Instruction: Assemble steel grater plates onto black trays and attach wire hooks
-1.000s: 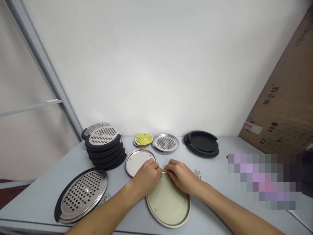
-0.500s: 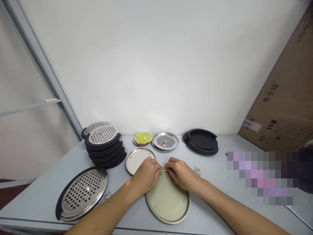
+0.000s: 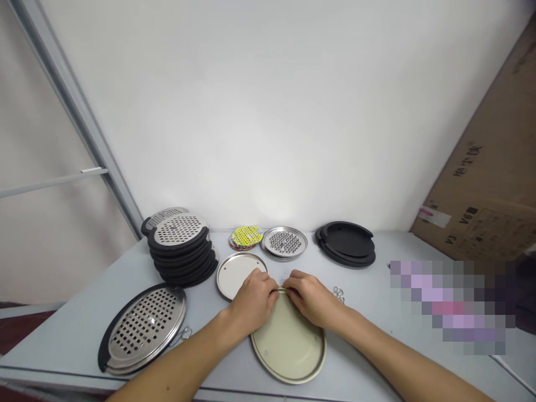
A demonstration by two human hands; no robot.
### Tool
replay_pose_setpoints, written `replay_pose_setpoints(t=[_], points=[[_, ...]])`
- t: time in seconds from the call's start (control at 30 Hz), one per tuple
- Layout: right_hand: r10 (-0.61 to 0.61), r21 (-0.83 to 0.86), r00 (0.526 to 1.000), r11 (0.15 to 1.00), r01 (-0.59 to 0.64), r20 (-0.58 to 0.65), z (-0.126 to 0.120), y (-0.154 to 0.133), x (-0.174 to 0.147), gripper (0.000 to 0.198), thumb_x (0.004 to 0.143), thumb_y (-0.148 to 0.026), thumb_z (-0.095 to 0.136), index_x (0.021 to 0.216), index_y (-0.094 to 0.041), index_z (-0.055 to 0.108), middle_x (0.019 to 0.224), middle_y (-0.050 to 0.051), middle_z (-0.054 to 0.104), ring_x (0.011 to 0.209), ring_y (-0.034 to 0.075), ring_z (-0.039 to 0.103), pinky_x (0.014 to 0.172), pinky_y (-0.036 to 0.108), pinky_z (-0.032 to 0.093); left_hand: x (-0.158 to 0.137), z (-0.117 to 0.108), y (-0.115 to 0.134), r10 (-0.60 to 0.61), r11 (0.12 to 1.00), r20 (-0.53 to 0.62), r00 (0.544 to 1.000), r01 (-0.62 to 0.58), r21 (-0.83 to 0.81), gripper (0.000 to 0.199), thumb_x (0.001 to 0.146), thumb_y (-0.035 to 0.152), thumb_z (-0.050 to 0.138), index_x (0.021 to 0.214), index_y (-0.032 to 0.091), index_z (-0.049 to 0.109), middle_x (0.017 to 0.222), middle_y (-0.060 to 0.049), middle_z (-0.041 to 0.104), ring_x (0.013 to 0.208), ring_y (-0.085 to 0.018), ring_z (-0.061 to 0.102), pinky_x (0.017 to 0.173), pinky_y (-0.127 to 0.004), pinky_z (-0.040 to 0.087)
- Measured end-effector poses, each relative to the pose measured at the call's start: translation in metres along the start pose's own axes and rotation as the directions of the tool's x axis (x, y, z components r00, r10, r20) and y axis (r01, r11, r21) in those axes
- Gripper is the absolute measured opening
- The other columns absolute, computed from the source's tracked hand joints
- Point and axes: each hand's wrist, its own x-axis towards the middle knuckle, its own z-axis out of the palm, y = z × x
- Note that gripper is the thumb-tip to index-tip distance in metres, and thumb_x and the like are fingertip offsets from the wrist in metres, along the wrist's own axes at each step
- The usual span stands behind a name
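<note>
My left hand (image 3: 253, 299) and my right hand (image 3: 309, 297) meet at the far rim of a shallow, pale green round metal plate (image 3: 288, 349). Both hands are closed, fingers pinching that rim close together; the fingertips are partly hidden. The plate lies flat on the table and has a few small holes near its edge. Just beyond my left hand, partly covered by it, is a silver round plate (image 3: 235, 273) with small holes. Small wire rings (image 3: 338, 293) lie beyond my right wrist.
A stack of black-rimmed graters (image 3: 180, 248) stands at the back left, with another grater (image 3: 144, 324) in front. Along the wall are yellow perforated discs (image 3: 247, 237), silver grater discs (image 3: 285, 242) and black round holders (image 3: 347, 243). A cardboard box (image 3: 494, 190) is at the right.
Both hands keep their pinch on the far rim of the pale green plate, almost unmoved. The whole view has shifted slightly.
</note>
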Motion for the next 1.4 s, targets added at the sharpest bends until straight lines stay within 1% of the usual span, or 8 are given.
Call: replay_pose_setpoints(t=[0.27, 0.4, 0.53, 0.63, 0.73, 0.9, 1.13, 1.4], points=[[-0.009, 0.016, 1.000, 1.000, 0.009, -0.004, 0.000, 0.001, 0.000, 0.025, 0.089, -0.010, 0.044, 0.088, -0.017, 0.068, 0.087, 0.006, 0.059, 0.078, 0.016, 0.060, 0.072, 0.025, 0.045, -0.001, -0.001, 0.003, -0.048, 0.998, -0.009, 0.999, 0.047, -0.028, 0.011, 0.084, 0.019, 0.060, 0.087, 0.019, 0.070, 0.084, -0.005, 0.068, 0.087, -0.022, 0.058, 0.082, -0.034, 0.046], [-0.001, 0.018, 1.000, 1.000, 0.001, -0.014, 0.000, 0.001, 0.000, 0.024, 0.089, -0.011, 0.045, 0.090, -0.017, 0.068, 0.088, 0.006, 0.060, 0.078, 0.016, 0.060, 0.072, 0.026, 0.045, 0.005, -0.007, 0.003, -0.074, 0.997, -0.085, 0.994, 0.071, -0.039, 0.017, 0.084, 0.028, 0.062, 0.097, 0.020, 0.070, 0.093, -0.006, 0.068, 0.093, -0.022, 0.058, 0.084, -0.035, 0.046], [0.002, 0.000, 1.000, 1.000, -0.002, -0.018, 0.001, 0.001, -0.001, 0.024, 0.088, -0.010, 0.045, 0.089, -0.017, 0.068, 0.087, 0.006, 0.060, 0.078, 0.017, 0.060, 0.071, 0.026, 0.044, 0.020, -0.018, -0.001, -0.131, 0.981, -0.122, 0.984, 0.147, 0.128, 0.017, 0.085, 0.023, 0.059, 0.098, 0.019, 0.069, 0.096, -0.007, 0.067, 0.095, -0.023, 0.059, 0.085, -0.035, 0.045], [-0.004, -0.003, 1.000, 1.000, 0.004, -0.012, 0.000, 0.001, -0.001, 0.023, 0.088, -0.011, 0.045, 0.088, -0.017, 0.067, 0.086, 0.006, 0.060, 0.077, 0.017, 0.059, 0.070, 0.026, 0.044, 0.037, -0.025, -0.008, -0.198, 0.922, -0.116, 0.973, 0.225, 0.315, 0.016, 0.083, 0.024, 0.060, 0.096, 0.020, 0.069, 0.095, -0.008, 0.067, 0.096, -0.025, 0.058, 0.083, -0.035, 0.044], [-0.003, -0.007, 1.000, 1.000, 0.003, -0.010, -0.002, 0.000, -0.002, 0.022, 0.088, -0.011, 0.045, 0.087, -0.017, 0.067, 0.086, 0.006, 0.059, 0.077, 0.017, 0.059, 0.070, 0.025, 0.044, 0.057, -0.026, -0.019, -0.239, 0.884, -0.150, 0.959, 0.279, 0.375, 0.017, 0.085, 0.023, 0.057, 0.098, 0.019, 0.068, 0.101, -0.010, 0.065, 0.102, -0.026, 0.055, 0.088, -0.037, 0.040], [-0.008, -0.013, 1.000, 1.000, 0.008, -0.002, -0.003, 0.000, -0.003, 0.021, 0.089, -0.012, 0.046, 0.084, -0.017, 0.066, 0.085, 0.006, 0.059, 0.076, 0.016, 0.059, 0.069, 0.025, 0.043, 0.083, -0.015, -0.042, -0.312, 0.827, -0.188, 0.931, 0.363, 0.429, 0.019, 0.084, 0.025, 0.059, 0.100, 0.017, 0.067, 0.106, -0.013, 0.064, 0.107, -0.029, 0.050, 0.089, -0.040, 0.038], [-0.002, -0.017, 1.000, 1.000, 0.002, 0.001, -0.002, 0.000, -0.003, 0.021, 0.089, -0.013, 0.045, 0.085, -0.018, 0.066, 0.086, 0.006, 0.059, 0.077, 0.016, 0.059, 0.068, 0.025, 0.042, 0.088, -0.009, -0.064, -0.310, 0.818, -0.159, 0.937, 0.349, 0.457, 0.020, 0.089, 0.022, 0.052, 0.097, 0.015, 0.069, 0.103, -0.015, 0.065, 0.106, -0.028, 0.052, 0.087, -0.039, 0.037], [-0.004, -0.010, 1.000, 1.000, 0.004, -0.003, -0.003, 0.000, -0.003, 0.022, 0.089, -0.013, 0.045, 0.086, -0.018, 0.066, 0.087, 0.006, 0.059, 0.077, 0.016, 0.059, 0.069, 0.025, 0.043, 0.088, -0.017, -0.067, -0.217, 0.839, -0.189, 0.958, 0.282, 0.465, 0.024, 0.092, 0.020, 0.047, 0.086, 0.015, 0.071, 0.095, -0.013, 0.068, 0.097, -0.027, 0.056, 0.082, -0.039, 0.035]])
